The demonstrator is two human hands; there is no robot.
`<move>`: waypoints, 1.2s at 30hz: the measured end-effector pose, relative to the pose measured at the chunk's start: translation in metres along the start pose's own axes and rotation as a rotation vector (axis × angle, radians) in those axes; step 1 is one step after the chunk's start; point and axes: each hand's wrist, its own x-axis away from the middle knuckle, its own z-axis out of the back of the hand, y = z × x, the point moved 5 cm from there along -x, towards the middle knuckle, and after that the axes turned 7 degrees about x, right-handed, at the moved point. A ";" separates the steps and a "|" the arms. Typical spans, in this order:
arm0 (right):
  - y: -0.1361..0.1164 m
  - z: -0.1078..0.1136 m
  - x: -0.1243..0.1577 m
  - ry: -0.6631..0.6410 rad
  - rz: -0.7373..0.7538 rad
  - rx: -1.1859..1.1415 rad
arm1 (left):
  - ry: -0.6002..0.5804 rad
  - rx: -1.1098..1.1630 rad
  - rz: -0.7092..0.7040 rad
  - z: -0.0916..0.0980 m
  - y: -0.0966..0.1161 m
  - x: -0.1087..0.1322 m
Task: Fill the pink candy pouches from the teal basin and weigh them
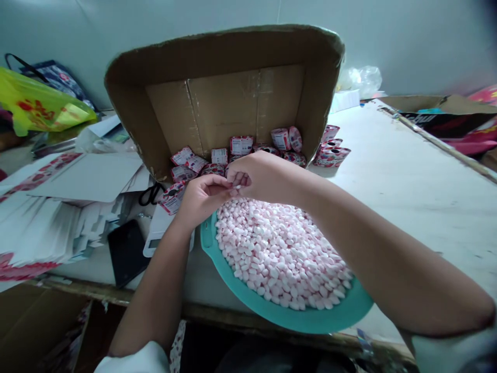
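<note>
A teal basin [240,295] full of small pale-pink candy tablets [279,248] stands in front of me. Over its far left rim my two hands meet. My right hand [258,173] is closed with its fingers curled inward, and a few candy tablets show at its fingertips. My left hand [204,199] is closed too, thumb and fingers reaching to the right fingertips; what it pinches is hidden. Just left of it, an open printed packet [172,198] sits on a white digital scale [157,233], partly covered by my left hand and forearm.
Behind the basin, a cardboard box [223,111] lies on its side with several filled red-and-white packets [241,145] inside. More packets [332,155] stand right of it. At left are a phone [127,251], black scissors [151,194] and stacked flat white cartons [42,228].
</note>
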 end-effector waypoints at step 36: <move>-0.023 0.009 0.001 0.107 0.069 0.046 | 0.205 -0.158 -0.067 0.057 0.037 0.005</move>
